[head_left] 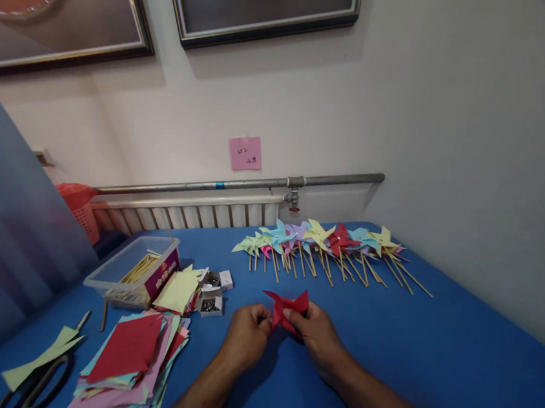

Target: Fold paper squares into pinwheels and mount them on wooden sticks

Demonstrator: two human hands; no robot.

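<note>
A red paper pinwheel (289,305) with folded-in points is held up just above the blue tablecloth. My right hand (316,337) grips it, the thumb pressed on its centre. At its left edge my left hand (249,331) is closed, thumb and forefinger pinching a tip of the red paper. Two small open boxes of metal pins (210,305) stand beyond my left hand. Finished pinwheels on sticks (321,232) lie in a row at the back of the table.
Left of my hands are a stack of coloured paper squares (122,349), cut yellow paper (179,290), a plastic tub of sticks (136,270) and black-handled scissors (45,387) under green paper strips (42,358). A radiator (195,213) runs behind the table (415,358).
</note>
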